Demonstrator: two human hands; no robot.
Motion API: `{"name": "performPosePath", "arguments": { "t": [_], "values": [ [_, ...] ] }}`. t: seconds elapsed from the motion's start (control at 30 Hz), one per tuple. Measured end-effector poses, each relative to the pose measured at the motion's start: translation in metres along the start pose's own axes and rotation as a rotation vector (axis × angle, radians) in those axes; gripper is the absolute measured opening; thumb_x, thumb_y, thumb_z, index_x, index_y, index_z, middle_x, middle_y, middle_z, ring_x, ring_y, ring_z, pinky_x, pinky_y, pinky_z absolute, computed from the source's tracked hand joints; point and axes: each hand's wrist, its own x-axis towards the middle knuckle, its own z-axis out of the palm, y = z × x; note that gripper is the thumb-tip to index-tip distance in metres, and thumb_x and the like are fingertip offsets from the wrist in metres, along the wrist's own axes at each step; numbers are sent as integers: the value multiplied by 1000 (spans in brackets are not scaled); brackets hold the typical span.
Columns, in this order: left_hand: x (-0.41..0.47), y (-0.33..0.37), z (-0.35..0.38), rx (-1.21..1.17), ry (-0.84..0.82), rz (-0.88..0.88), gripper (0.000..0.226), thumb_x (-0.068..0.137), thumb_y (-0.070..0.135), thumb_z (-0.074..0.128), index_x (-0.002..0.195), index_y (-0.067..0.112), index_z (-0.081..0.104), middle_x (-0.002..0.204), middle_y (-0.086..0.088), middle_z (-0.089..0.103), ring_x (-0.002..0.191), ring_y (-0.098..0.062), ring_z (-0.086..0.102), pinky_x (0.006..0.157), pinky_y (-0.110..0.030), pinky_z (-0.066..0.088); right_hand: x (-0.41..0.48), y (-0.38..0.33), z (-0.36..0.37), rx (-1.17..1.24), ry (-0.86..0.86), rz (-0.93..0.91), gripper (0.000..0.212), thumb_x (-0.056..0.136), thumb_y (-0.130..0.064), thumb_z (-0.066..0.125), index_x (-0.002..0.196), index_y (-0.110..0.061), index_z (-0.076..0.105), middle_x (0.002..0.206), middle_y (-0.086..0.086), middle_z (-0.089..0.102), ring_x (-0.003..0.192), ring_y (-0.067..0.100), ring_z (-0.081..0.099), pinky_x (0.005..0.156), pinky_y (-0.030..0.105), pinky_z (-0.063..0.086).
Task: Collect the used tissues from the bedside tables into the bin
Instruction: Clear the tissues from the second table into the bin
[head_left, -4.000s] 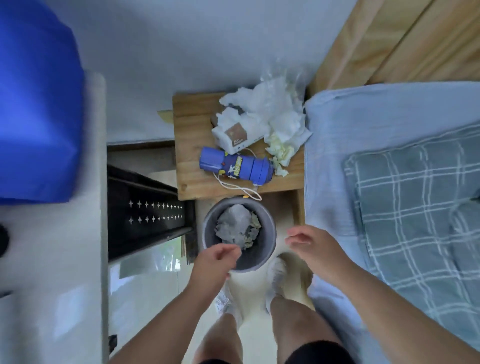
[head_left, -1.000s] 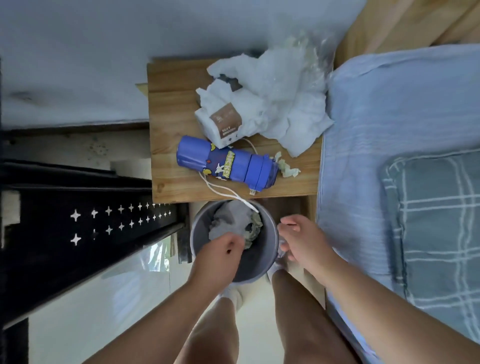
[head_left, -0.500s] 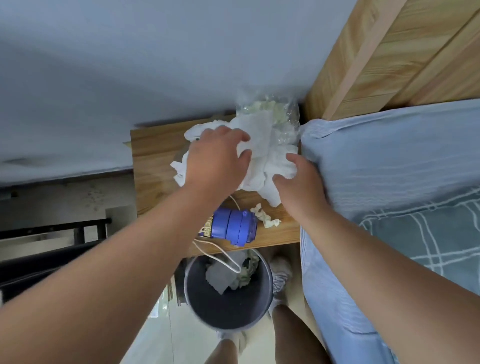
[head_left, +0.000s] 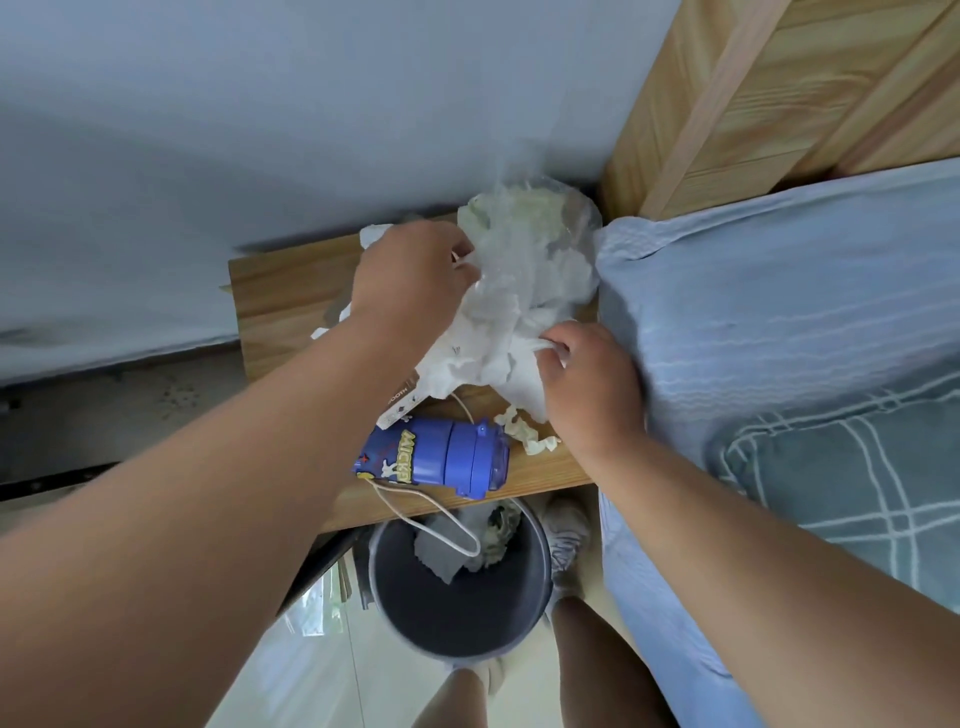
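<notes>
A heap of crumpled white used tissues (head_left: 498, 338) lies on the wooden bedside table (head_left: 280, 296), with a clear plastic bag of tissues (head_left: 535, 228) at its far end. My left hand (head_left: 410, 275) grips the heap from the left side. My right hand (head_left: 587, 384) pinches its near right edge. A small yellowish tissue scrap (head_left: 524, 436) lies on the table by my right wrist. The grey bin (head_left: 457, 603) stands on the floor below the table's front edge, with crumpled tissues (head_left: 467, 540) inside it.
A blue bottle (head_left: 441, 457) lies on its side near the table's front, its white cord (head_left: 431, 525) hanging over the bin. A small carton (head_left: 400, 405) peeks out under the heap. The bed with blue sheet (head_left: 779, 322) borders the table's right side; wooden headboard (head_left: 779, 88) behind.
Both hands rose from the bin to the tissue heap on the table and took hold of it. Over the last half second they gathered it tighter.
</notes>
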Motion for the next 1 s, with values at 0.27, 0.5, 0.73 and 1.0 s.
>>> {"name": "performPosePath", "arguments": {
  "t": [0.27,0.5,0.73,1.0],
  "values": [
    [-41,-17,-36,-290,91,-69,14,88,34,75,98,26,81,79,6,72,69,-2,61,60,-16,42,-21,-13,-30,120,25,-70,26,102,-17,59,120,-9,77,138,10,65,124,27,64,100,47,53],
    [-124,-21,-50,-669,200,-208,16,98,31,72,83,36,72,76,11,74,53,5,64,49,-5,42,-69,-20,-63,274,150,59,22,96,-32,55,107,-26,73,94,-8,76,85,8,72,81,42,61],
    [-231,-42,-18,-908,260,-493,9,98,41,70,94,43,78,75,4,78,67,-7,74,66,-19,57,-104,-16,-81,395,186,140,17,96,-30,57,87,-33,71,69,-6,74,60,13,71,65,35,60],
    [-349,-72,52,-912,53,-803,15,98,41,66,87,38,77,71,5,76,65,-5,71,69,-32,50,-179,0,-73,620,12,371,21,99,-19,63,81,-20,74,65,9,74,54,19,69,62,30,59]
  ]
}}
